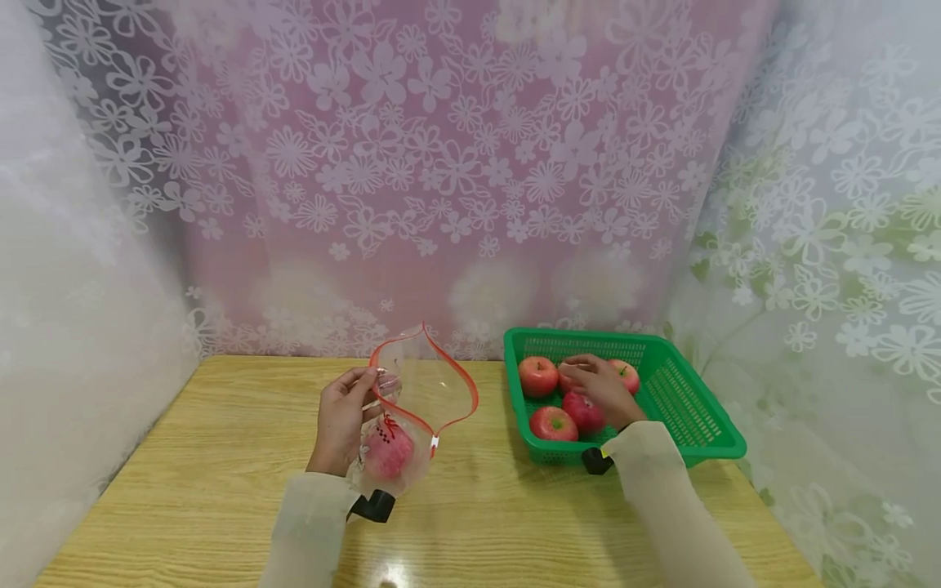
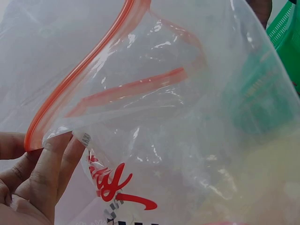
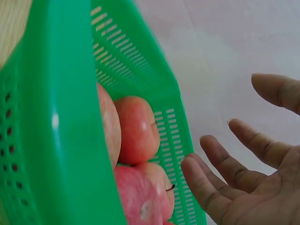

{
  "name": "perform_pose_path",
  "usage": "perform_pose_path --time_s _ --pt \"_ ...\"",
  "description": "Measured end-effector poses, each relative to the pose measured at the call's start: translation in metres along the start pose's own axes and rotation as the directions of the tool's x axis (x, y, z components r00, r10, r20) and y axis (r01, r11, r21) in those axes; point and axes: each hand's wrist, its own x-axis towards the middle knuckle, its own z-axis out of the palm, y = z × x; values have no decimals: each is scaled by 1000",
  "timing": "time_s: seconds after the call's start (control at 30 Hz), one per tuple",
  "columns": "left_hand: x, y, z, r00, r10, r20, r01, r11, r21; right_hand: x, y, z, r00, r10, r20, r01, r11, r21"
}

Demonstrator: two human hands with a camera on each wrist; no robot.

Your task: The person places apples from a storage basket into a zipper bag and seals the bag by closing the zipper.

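My left hand (image 1: pixel 340 425) pinches the red zip edge of a clear plastic zip bag (image 1: pixel 419 380), whose mouth gapes wide. A pinkish-red round fruit (image 1: pixel 388 452) sits in the bottom of the bag, behind red lettering. In the left wrist view, thumb and fingers (image 2: pixel 47 173) grip the bag's edge. My right hand (image 1: pixel 604 392) is over the green basket (image 1: pixel 713 420), above several red apples (image 1: pixel 539 376). In the right wrist view its fingers (image 3: pixel 225 164) are spread, with nothing between them. A pinker fruit (image 1: pixel 583 412) lies among the apples, partly under the hand.
The bag and basket are on a light wood-grain table (image 1: pixel 220 457), the basket at its right side. A flowered pink curtain (image 1: pixel 441 163) hangs behind, with pale sheeting on both sides. Black wrist cameras (image 1: pixel 376 506) are strapped below the hands.
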Motion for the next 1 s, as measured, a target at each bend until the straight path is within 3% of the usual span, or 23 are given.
perform_pose_path --time_s 0.27,0.5,1.0 --pt "-1 0 -1 1000 -19 -9 19 1000 24 2 9 -11 999 38 -37 -42 993 -107" --pt "-2 0 -1 1000 -17 -9 17 1000 25 5 18 -18 994 58 -98 -69 991 -117" --pt "-2 0 0 1000 -15 3 15 1000 -3 10 31 -30 987 130 -93 -146 969 -199"
